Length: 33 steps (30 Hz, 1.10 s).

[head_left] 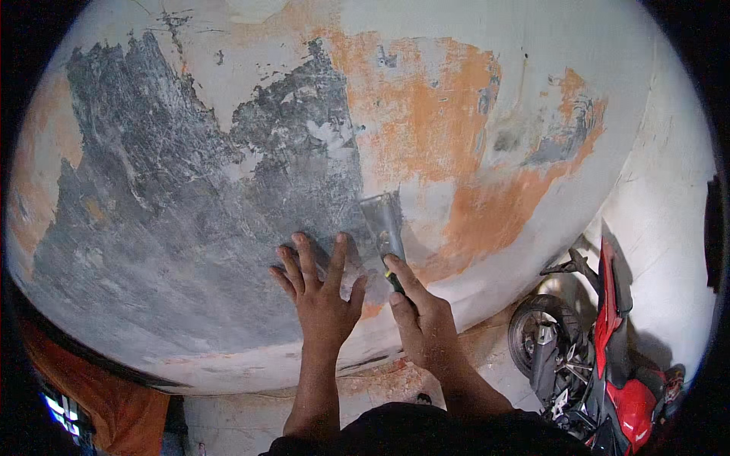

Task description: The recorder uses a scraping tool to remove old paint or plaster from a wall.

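Right hand (pixel 426 327) presses scraper (pixel 382 224) on peeling wall (pixel 190 190); motorcycle (pixel 608 357) nearby

Both bare forearms come up from the bottom edge, the left hand (pixel 319 292) is held flat with its 5 fingers spread wide and pointing up, and the right hand (pixel 422 319) is curled in a tight grip with its pointer finger stretched forward.

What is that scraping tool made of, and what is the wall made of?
The scraper blade looks like thin dull grey metal; its handle, mostly hidden in the right hand, seems dark plastic. The wall looks like grey cement plaster, rough and scratched, with patches of orange and whitish paint.
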Each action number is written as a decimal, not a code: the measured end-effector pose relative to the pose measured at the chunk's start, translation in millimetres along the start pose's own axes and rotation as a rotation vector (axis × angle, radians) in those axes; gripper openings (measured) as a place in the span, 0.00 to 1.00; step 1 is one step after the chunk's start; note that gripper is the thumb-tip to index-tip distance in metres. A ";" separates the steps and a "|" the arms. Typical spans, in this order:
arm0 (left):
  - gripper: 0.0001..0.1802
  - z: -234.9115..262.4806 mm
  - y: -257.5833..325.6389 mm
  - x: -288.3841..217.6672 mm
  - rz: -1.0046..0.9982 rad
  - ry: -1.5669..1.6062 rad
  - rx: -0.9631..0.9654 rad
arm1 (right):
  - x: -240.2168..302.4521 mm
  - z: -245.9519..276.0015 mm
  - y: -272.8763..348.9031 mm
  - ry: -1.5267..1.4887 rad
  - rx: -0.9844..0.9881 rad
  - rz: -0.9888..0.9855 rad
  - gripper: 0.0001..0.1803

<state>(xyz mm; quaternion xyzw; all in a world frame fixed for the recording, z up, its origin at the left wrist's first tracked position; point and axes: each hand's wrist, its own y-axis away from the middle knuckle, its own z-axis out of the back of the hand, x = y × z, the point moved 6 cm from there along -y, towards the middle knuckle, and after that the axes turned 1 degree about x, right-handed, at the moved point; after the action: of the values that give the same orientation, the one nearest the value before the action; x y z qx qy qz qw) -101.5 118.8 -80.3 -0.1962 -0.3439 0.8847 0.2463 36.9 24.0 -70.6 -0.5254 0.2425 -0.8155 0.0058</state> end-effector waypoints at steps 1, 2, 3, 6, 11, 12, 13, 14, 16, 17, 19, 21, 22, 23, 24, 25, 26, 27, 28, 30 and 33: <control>0.39 -1.2 -1.0 -4.4 -0.012 0.012 -0.011 | -8.4 1.9 6.0 0.014 -0.045 0.045 0.26; 0.39 -0.3 -2.7 -7.8 -0.025 0.018 -0.026 | -23.6 -4.1 14.5 0.019 -0.052 0.051 0.26; 0.39 -1.2 -4.0 -12.2 -0.033 0.029 -0.036 | -45.2 -9.3 24.2 0.029 -0.073 0.016 0.26; 0.43 -3.5 -1.9 -9.5 -0.052 -0.006 -0.039 | -34.8 -8.9 11.3 0.037 -0.097 0.039 0.26; 0.41 -0.5 -0.8 -1.9 -0.006 0.026 -0.003 | 20.2 13.1 -7.6 -0.005 0.070 -0.077 0.28; 0.41 -1.5 0.3 -1.0 -0.004 0.024 -0.001 | 14.1 10.3 -4.1 0.023 0.056 -0.058 0.27; 0.41 -2.1 0.1 -3.1 -0.013 0.032 -0.017 | -7.5 1.3 4.8 0.026 0.051 -0.057 0.27; 0.41 -1.6 -3.2 -8.6 -0.031 0.049 -0.037 | -34.8 -5.9 16.0 0.069 -0.013 -0.019 0.27; 0.41 -4.3 -2.2 -10.7 -0.038 0.053 -0.025 | -53.9 -12.0 24.0 0.048 0.002 -0.133 0.27; 0.42 -6.3 -2.5 -8.6 -0.035 0.046 -0.004 | -45.9 -9.5 18.0 0.043 0.005 -0.124 0.27; 0.42 -7.7 -2.8 -5.8 -0.028 0.020 0.005 | -16.5 4.3 0.1 0.014 -0.017 -0.057 0.27; 0.42 -0.7 2.0 -1.4 -0.016 -0.001 0.018 | 17.3 14.5 -18.3 0.018 -0.037 0.030 0.27; 0.44 0.2 0.2 -2.4 -0.019 -0.015 0.025 | 25.8 18.6 -25.3 -0.002 -0.050 0.051 0.26; 0.45 0.6 -0.4 -2.7 -0.021 -0.031 0.032 | 30.0 19.7 -28.0 -0.023 -0.061 0.071 0.26; 0.45 0.6 1.7 -2.1 -0.020 -0.031 0.032 | 14.1 11.7 -24.0 -0.024 -0.098 0.124 0.26; 0.42 1.2 1.2 -3.3 -0.019 0.018 0.042 | -10.2 1.9 -13.8 -0.020 -0.104 0.133 0.26; 0.39 1.4 0.7 -3.9 -0.018 0.065 0.054 | -39.5 -10.0 1.5 0.068 -0.110 0.113 0.27; 0.39 2.0 0.6 -1.3 -0.013 0.058 0.051 | -56.1 -20.1 11.5 0.149 -0.105 0.091 0.28; 0.36 2.8 1.2 -3.4 -0.039 0.048 0.045 | -55.8 -21.2 18.0 0.152 -0.102 0.092 0.28; 0.34 5.1 1.0 -8.8 -0.062 0.043 0.040 | -57.0 -20.3 26.7 0.007 -0.074 -0.024 0.28; 0.30 21.6 1.7 -16.9 -0.026 0.103 -0.032 | -26.6 -6.9 1.8 0.031 -0.106 0.072 0.27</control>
<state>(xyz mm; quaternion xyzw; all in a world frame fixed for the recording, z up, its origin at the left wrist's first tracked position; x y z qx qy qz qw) -99.6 96.9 -63.7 -0.2409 -0.3473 0.8645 0.2719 42.4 32.2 -96.3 -0.5032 0.3045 -0.8087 0.0036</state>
